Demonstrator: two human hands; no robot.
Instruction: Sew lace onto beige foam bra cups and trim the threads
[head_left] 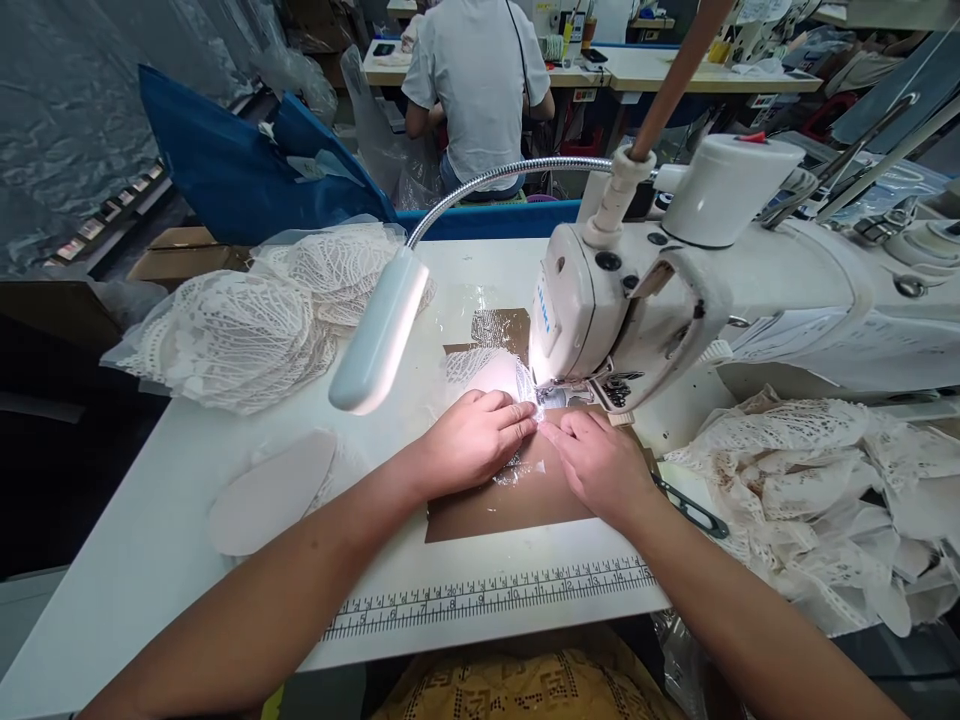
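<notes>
A white lace piece [480, 366] with a smooth pale pad lies under the needle area of the sewing machine [574, 310]. My left hand [480, 440] rests flat on the piece, fingers stretched toward the presser foot. Just right of it, my right hand [596, 455] has its fingers curled, pinching the edge of the lace in front of the foot. Fingertips of both hands nearly meet there; the exact grip is partly hidden. Beneath them is a brown sheet [480, 515] on the white table. By my right wrist lie thread snips [690, 507] with a dark handle.
A lamp [381, 330] on a bent metal neck hangs left of the machine. Stacked lace pieces [247, 330] lie back left, and a pale oval pad [274, 495] sits nearer. Heaped lace [817, 490] fills the right side. A ruler strip [487, 600] runs along the front edge. Another person [480, 90] sits beyond.
</notes>
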